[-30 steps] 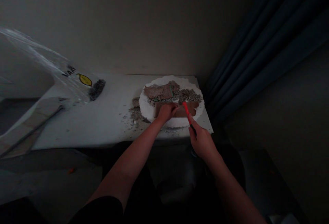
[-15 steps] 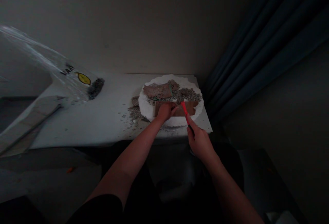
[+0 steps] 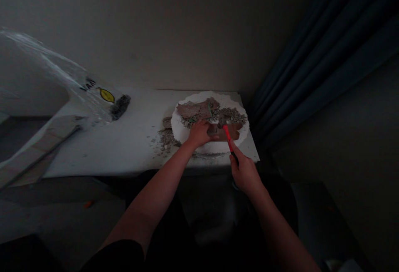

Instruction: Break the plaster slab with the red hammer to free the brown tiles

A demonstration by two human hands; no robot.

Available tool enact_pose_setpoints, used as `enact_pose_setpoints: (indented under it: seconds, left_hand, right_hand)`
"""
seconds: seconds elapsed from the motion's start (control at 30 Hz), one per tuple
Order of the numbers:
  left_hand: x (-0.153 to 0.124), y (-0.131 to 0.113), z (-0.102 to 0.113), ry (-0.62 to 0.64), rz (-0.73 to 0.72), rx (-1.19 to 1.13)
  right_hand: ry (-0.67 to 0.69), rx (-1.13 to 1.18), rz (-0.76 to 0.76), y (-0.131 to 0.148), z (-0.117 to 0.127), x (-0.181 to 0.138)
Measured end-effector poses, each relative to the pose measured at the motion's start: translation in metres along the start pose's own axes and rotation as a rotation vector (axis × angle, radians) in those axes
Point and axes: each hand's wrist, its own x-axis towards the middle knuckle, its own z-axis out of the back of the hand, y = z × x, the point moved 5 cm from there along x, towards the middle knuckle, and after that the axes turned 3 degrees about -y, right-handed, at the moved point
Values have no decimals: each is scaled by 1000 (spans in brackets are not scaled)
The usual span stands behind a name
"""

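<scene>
My right hand (image 3: pixel 245 171) is wrapped round the handle of a hammer (image 3: pixel 227 135) with a red and black grip. The hammer's head is over a flat brown strip (image 3: pixel 232 132), close to its upper edge; whether they touch I cannot tell. My left hand (image 3: pixel 198 134) lies over the strip's left end, thumb along the near side and fingers toward the far side, gripping it. Under the strip is a white scallop-edged board (image 3: pixel 177 132). Behind it lie a cracked reddish-brown textured slab (image 3: pixel 193 110) and grey-brown rubble (image 3: pixel 235 115).
Crumbs and broken pieces (image 3: pixel 166 139) lie on the white table (image 3: pixel 124 147) left of the board. Farther left stands a clear plastic bag (image 3: pixel 107 95) with dark bits at its bottom, near a creased sheet (image 3: pixel 51 147). A dark blue curtain (image 3: pixel 311 64) hangs at right.
My left hand has spread over the strip's left end, covering the textured part seen before. The hammer still rests low near the strip. The whole view has shifted slightly.
</scene>
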Motion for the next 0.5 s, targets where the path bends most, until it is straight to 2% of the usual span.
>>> enact_pose_setpoints:
  seconds: [0.1, 0.23, 0.43, 0.5]
  left_hand:
    - [-7, 2, 5, 43, -37, 48]
    - [-10, 5, 2, 75, -41, 70]
    - [-9, 7, 0, 67, -51, 62]
    - [-9, 6, 1, 61, -51, 52]
  right_hand:
    - [-16, -1, 17, 2, 2, 0]
    - [44, -33, 11, 2, -2, 3]
    - [-19, -40, 38, 10, 4, 4]
    - [-1, -36, 46, 11, 1, 3]
